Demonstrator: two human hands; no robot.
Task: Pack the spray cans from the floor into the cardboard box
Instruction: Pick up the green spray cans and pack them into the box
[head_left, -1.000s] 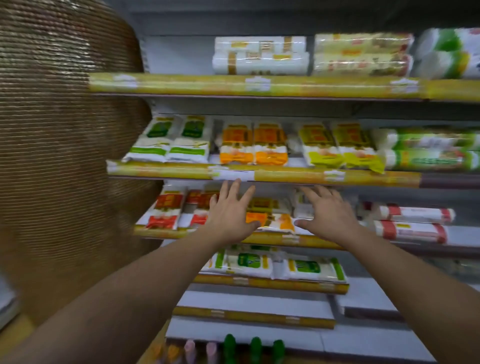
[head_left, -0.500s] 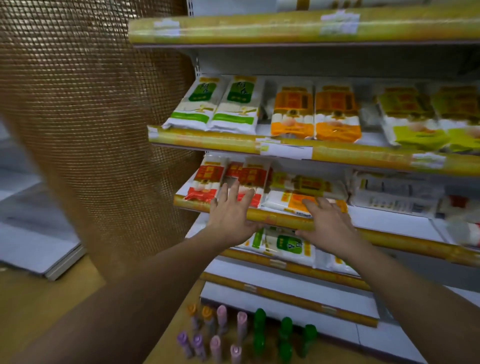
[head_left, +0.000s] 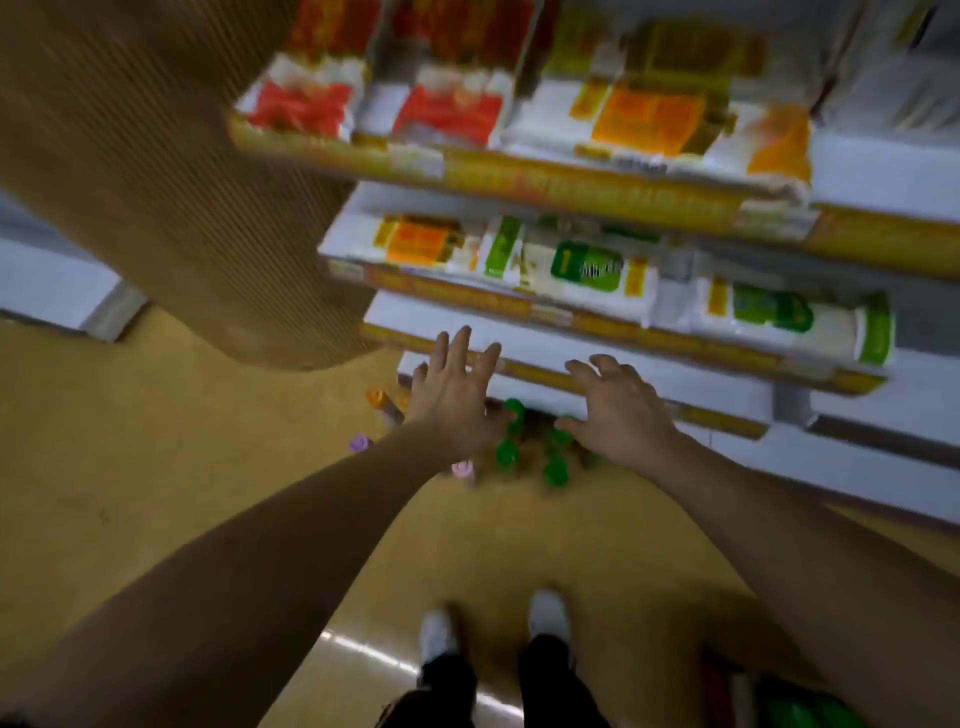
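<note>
1. Hands: left hand (head_left: 457, 395) and right hand (head_left: 618, 410) are both spread, holding nothing, above the spray cans (head_left: 506, 452).
2. Cans stand on the floor (head_left: 156, 467) against the foot of the bottom shelf (head_left: 623, 364); their caps are green, pink, purple and orange.
3. Labels on the shelved packets (head_left: 587, 270) are too blurred to read.
4. Half a second ago both hands were at a higher shelf edge; now they are lower, and white shoes (head_left: 439, 631) show.
</note>
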